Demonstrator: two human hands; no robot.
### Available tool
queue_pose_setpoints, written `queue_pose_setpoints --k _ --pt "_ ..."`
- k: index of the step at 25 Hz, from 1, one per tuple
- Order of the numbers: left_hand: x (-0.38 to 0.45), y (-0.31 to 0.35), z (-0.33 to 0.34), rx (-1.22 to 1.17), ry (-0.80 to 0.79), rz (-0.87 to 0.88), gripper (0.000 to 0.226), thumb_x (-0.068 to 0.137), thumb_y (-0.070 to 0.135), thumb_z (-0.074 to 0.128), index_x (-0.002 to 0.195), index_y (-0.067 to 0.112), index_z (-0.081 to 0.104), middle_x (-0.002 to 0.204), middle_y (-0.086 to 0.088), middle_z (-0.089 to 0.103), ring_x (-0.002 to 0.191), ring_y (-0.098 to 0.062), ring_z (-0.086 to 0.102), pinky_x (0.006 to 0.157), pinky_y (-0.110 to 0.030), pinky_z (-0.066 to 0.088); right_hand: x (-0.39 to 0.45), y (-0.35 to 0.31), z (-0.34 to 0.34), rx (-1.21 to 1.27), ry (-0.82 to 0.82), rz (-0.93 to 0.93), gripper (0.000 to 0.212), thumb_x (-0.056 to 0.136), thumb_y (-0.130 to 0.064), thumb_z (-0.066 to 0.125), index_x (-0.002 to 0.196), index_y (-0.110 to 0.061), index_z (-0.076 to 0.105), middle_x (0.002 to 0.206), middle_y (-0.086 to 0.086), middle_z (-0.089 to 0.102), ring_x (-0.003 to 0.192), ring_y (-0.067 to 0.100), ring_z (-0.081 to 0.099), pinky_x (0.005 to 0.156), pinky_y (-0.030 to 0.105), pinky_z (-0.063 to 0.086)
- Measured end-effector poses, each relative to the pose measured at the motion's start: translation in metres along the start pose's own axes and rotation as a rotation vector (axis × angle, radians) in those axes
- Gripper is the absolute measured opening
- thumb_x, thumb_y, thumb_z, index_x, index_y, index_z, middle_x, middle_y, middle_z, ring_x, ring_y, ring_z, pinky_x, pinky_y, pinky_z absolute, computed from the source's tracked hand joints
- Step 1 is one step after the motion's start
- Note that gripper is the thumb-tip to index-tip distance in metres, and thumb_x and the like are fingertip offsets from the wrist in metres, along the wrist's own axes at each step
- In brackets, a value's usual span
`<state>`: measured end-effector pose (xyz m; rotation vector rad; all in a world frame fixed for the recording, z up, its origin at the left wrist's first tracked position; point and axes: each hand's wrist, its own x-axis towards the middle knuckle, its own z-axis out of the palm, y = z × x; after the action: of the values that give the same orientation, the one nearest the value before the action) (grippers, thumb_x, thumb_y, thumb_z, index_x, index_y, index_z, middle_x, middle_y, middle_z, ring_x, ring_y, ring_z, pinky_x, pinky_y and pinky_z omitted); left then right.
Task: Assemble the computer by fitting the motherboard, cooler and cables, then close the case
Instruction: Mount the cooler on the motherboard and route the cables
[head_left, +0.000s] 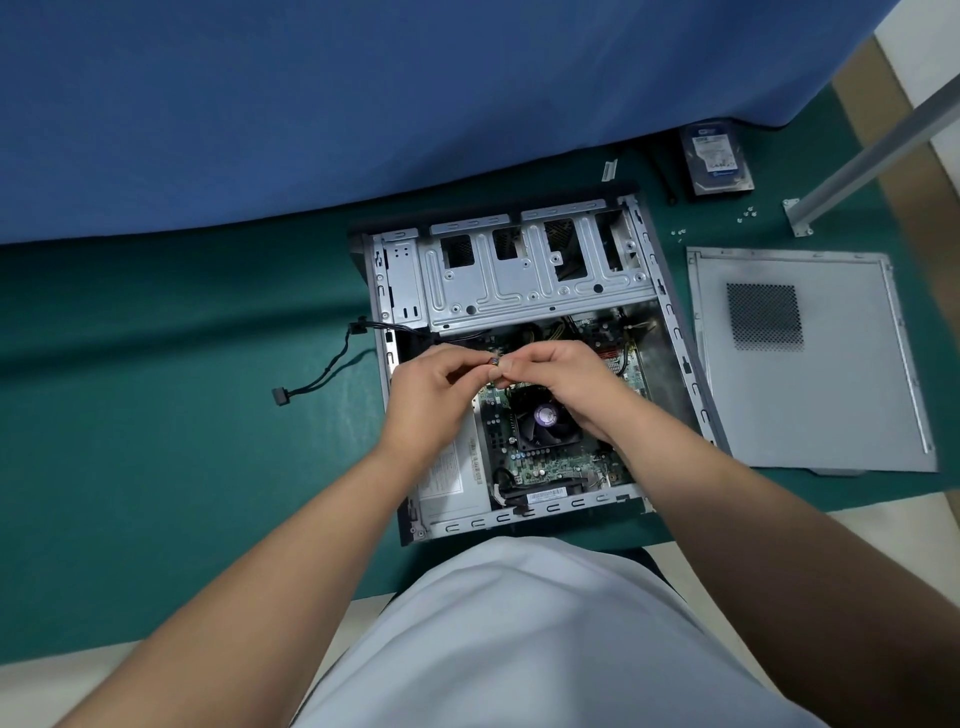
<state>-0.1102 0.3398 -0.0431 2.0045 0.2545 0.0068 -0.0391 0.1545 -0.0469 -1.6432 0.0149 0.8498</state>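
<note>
An open grey computer case lies flat on the green mat. Inside it the green motherboard is seated, with a black cooler fan on it. Above the board, my left hand and my right hand meet, both pinching a small cable connector between their fingertips. A silver drive cage fills the case's far half. The power supply sits at the near left. A black cable with a flat plug trails out of the left side.
The grey side panel with a mesh vent lies right of the case. A hard drive rests at the far right, with small screws and a metal table leg nearby. Blue cloth covers the far side.
</note>
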Motion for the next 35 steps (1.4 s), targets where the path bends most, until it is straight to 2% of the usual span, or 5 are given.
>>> queue_pose_setpoints --k 5,10,21,31,35 --pt "0.004 -0.004 -0.004 0.181 -0.042 0.097 0.019 0.085 0.031 0.082 0.102 0.022 0.082 0.095 0.011 0.074 0.089 -0.001 0.066 0.085 -0.02 0.053 0.002 -0.005 -0.003 -0.189 0.045 -0.154 0.01 0.085 -0.023 0.083 0.094 -0.023 0.079 0.095 -0.007 0.078 0.093 0.009 0.072 0.087 0.022 0.056" --pt "0.007 -0.007 -0.006 0.309 -0.051 0.136 0.026 0.085 0.039 0.08 0.104 0.021 0.082 0.097 0.006 0.075 0.089 -0.007 0.066 0.087 -0.027 0.053 0.0 -0.012 0.002 -0.5 0.093 -0.299 0.006 0.086 -0.028 0.08 0.091 -0.031 0.08 0.087 -0.018 0.075 0.087 -0.002 0.069 0.078 0.01 0.048" --pt "0.008 -0.016 -0.008 0.429 -0.018 0.197 0.021 0.09 0.036 0.076 0.105 0.022 0.082 0.096 0.008 0.076 0.102 -0.016 0.059 0.091 -0.035 0.047 0.004 -0.007 0.008 -0.721 0.157 -0.4 0.012 0.09 -0.034 0.075 0.1 -0.031 0.079 0.099 -0.014 0.075 0.098 0.006 0.067 0.092 0.039 0.054" --pt "0.007 -0.019 -0.012 0.515 -0.057 0.253 0.021 0.09 0.036 0.076 0.106 0.023 0.081 0.096 0.008 0.075 0.103 -0.019 0.058 0.093 -0.037 0.044 0.004 -0.005 0.011 -0.759 0.161 -0.342 0.01 0.089 -0.035 0.075 0.098 -0.032 0.079 0.096 -0.018 0.073 0.097 0.006 0.066 0.088 0.037 0.054" --pt "0.007 -0.026 -0.027 0.586 0.07 0.296 0.032 0.101 0.039 0.059 0.124 0.02 0.072 0.119 0.003 0.067 0.117 -0.021 0.053 0.1 -0.039 0.041 0.004 0.006 0.011 -0.87 0.247 -0.222 0.006 0.089 -0.04 0.073 0.095 -0.04 0.076 0.086 -0.019 0.059 0.094 0.011 0.06 0.077 0.03 0.046"
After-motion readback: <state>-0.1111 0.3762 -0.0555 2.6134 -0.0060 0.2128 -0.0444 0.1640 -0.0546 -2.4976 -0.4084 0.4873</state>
